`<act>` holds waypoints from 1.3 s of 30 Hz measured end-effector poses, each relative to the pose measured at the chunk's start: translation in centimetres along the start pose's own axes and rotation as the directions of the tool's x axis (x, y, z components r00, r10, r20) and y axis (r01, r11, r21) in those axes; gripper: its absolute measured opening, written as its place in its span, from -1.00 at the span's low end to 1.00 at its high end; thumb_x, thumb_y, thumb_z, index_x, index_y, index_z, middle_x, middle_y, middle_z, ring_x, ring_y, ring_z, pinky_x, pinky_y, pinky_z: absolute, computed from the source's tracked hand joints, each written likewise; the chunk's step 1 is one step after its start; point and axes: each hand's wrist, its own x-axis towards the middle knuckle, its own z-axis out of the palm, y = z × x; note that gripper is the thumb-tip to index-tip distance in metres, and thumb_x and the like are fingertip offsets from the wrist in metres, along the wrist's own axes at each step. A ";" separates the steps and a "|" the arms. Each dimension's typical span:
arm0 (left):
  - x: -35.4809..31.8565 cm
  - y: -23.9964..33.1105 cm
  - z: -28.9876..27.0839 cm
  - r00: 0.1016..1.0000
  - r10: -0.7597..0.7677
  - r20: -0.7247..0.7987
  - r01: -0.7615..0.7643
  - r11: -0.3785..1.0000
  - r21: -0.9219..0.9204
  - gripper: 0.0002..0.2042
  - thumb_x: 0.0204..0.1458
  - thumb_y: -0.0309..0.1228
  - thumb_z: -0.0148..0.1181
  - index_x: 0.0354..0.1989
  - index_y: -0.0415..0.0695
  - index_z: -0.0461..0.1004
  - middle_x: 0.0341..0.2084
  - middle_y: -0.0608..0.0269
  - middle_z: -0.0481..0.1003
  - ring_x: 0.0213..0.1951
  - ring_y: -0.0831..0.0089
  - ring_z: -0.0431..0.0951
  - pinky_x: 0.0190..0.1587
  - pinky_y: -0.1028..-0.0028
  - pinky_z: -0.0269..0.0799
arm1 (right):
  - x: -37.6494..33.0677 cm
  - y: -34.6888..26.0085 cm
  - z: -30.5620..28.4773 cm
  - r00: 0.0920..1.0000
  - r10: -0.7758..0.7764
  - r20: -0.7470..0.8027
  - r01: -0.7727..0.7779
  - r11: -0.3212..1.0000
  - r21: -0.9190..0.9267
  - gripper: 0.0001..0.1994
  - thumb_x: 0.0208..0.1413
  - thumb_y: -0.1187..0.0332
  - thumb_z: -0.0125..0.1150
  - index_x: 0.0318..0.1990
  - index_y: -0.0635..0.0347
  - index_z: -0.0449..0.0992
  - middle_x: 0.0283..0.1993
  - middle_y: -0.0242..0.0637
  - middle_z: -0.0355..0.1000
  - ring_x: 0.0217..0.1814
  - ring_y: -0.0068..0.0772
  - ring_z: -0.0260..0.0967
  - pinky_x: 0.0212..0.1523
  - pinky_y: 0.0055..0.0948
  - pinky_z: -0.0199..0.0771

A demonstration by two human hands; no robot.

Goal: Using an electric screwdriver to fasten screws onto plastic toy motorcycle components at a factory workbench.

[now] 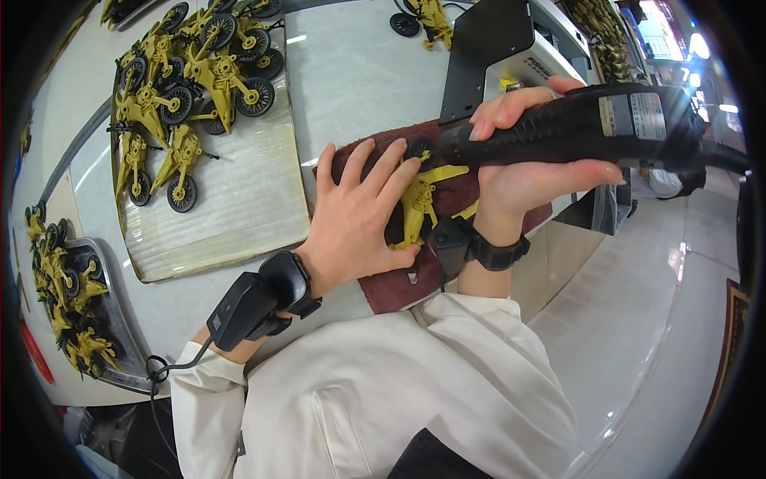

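Note:
On a maroon cloth (396, 290) lies a yellow toy motorcycle (416, 206) with a black wheel (420, 148) at its far end. My left hand (357, 209) holds it down, with the thumb at its near end and the fingers stretched along its left side and over the wheel. Gripped in my right hand (519, 172) is a black corded power screwdriver (550, 128), held level. Its narrow nose points left and reaches the wheel area; whether its tip touches the toy cannot be made out. A strapped black device sits on each wrist.
A shallow cardboard tray (231, 231) at the left carries several yellow toy motorcycles. More lie in a metal tray (124, 335) at the lower left. A part-built one (433, 22) is at the far side. A black-and-white machine (499, 60) stands beyond my right hand. The tabletop ends at the right.

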 end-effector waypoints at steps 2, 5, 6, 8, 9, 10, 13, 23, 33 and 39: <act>0.1 0.0 0.0 1.000 0.012 -0.001 -0.012 1.000 0.002 -0.15 -0.48 -0.10 0.37 0.14 -0.06 0.23 0.15 0.12 0.20 0.17 0.06 0.14 0.20 -0.17 -0.17 | -0.1 0.4 -0.2 0.995 -0.058 0.085 0.047 0.991 0.125 -0.02 -0.27 -0.63 -0.48 -0.14 0.21 0.25 -0.64 -0.24 0.30 -0.75 -0.38 0.20 -0.68 -0.45 0.27; 0.2 0.0 0.0 1.000 0.013 0.008 -0.013 1.000 0.015 -0.15 -0.48 -0.08 0.36 0.15 -0.05 0.23 0.15 0.12 0.19 0.17 0.07 0.14 0.19 -0.17 -0.16 | -0.2 0.1 0.2 0.998 0.060 0.033 -0.059 0.998 -0.023 -0.03 -0.30 -0.63 -0.47 -0.16 0.18 0.25 -0.64 -0.25 0.29 -0.74 -0.38 0.20 -0.68 -0.46 0.27; 0.2 0.0 0.0 1.000 0.019 0.013 -0.019 1.000 0.016 -0.15 -0.48 -0.08 0.36 0.15 -0.05 0.23 0.15 0.12 0.19 0.17 0.07 0.14 0.19 -0.17 -0.16 | -0.2 0.3 0.3 0.998 0.057 0.025 -0.057 0.998 -0.023 -0.03 -0.30 -0.63 -0.47 -0.16 0.18 0.25 -0.64 -0.25 0.29 -0.74 -0.38 0.20 -0.68 -0.46 0.27; 0.4 0.0 -0.1 0.999 -0.005 0.043 0.003 0.999 0.042 -0.12 -0.53 -0.11 0.32 0.17 -0.02 0.21 0.17 0.15 0.17 0.19 0.07 0.11 0.20 -0.15 -0.18 | 0.1 0.5 0.4 0.997 0.075 0.023 -0.074 0.996 -0.057 -0.04 -0.30 -0.63 -0.45 -0.16 0.17 0.26 -0.65 -0.25 0.29 -0.74 -0.38 0.20 -0.68 -0.47 0.27; 0.4 0.0 -0.2 0.998 -0.005 0.057 0.002 0.998 0.057 -0.12 -0.52 -0.09 0.32 0.16 -0.03 0.22 0.17 0.15 0.17 0.19 0.09 0.11 0.20 -0.15 -0.18 | 0.0 0.4 0.3 0.996 0.068 0.055 -0.063 0.993 -0.095 -0.03 -0.31 -0.64 -0.43 -0.16 0.18 0.26 -0.64 -0.24 0.29 -0.74 -0.37 0.20 -0.68 -0.46 0.28; 0.3 0.1 -0.3 0.998 0.006 0.057 -0.009 0.998 0.060 -0.12 -0.52 -0.09 0.32 0.16 -0.03 0.22 0.17 0.15 0.17 0.19 0.09 0.11 0.20 -0.15 -0.18 | -0.4 -0.3 -0.2 0.999 0.048 0.011 -0.047 0.997 -0.067 -0.03 -0.27 -0.62 -0.39 -0.12 0.20 0.26 -0.65 -0.23 0.29 -0.74 -0.34 0.20 -0.65 -0.39 0.30; 0.5 0.1 0.2 0.999 0.011 0.042 -0.013 0.998 0.054 -0.13 -0.49 -0.05 0.33 0.15 -0.06 0.22 0.18 0.14 0.16 0.20 0.10 0.10 0.21 -0.14 -0.19 | 0.3 -4.3 -2.3 0.960 -0.280 -0.014 0.278 0.944 0.177 -0.06 -0.20 -0.59 -0.34 -0.07 0.21 0.27 -0.65 -0.22 0.28 -0.70 -0.31 0.23 -0.61 -0.32 0.29; 0.0 0.4 0.1 0.999 0.029 0.031 -0.030 0.997 0.065 -0.15 -0.45 -0.06 0.32 0.15 -0.07 0.21 0.19 0.12 0.15 0.20 0.06 0.08 0.21 -0.11 -0.19 | 5.7 -4.4 -5.5 0.893 -0.302 -0.335 0.232 0.944 -0.235 -0.09 -0.13 -0.56 -0.47 -0.23 0.27 0.27 -0.68 -0.21 0.29 -0.75 -0.33 0.22 -0.68 -0.44 0.34; -0.3 0.1 0.0 0.999 0.041 0.001 -0.041 0.996 0.078 -0.16 -0.45 -0.06 0.32 0.16 -0.02 0.20 0.18 0.14 0.15 0.20 0.09 0.09 0.21 -0.09 -0.16 | -5.6 -6.2 -4.4 0.956 -0.256 0.143 0.202 0.929 0.309 0.01 -0.15 -0.53 -0.22 0.04 0.43 0.12 -0.54 0.02 0.34 -0.68 -0.18 0.28 -0.63 -0.27 0.33; -0.3 0.2 0.4 0.999 0.051 -0.018 -0.049 0.996 0.081 -0.16 -0.45 -0.06 0.32 0.16 -0.02 0.21 0.17 0.15 0.16 0.19 0.08 0.10 0.20 -0.10 -0.14 | -6.8 -6.0 -4.2 0.975 -0.218 0.049 0.195 0.936 0.292 0.00 -0.12 -0.53 -0.32 0.02 0.43 0.13 -0.55 0.00 0.34 -0.69 -0.17 0.28 -0.63 -0.27 0.33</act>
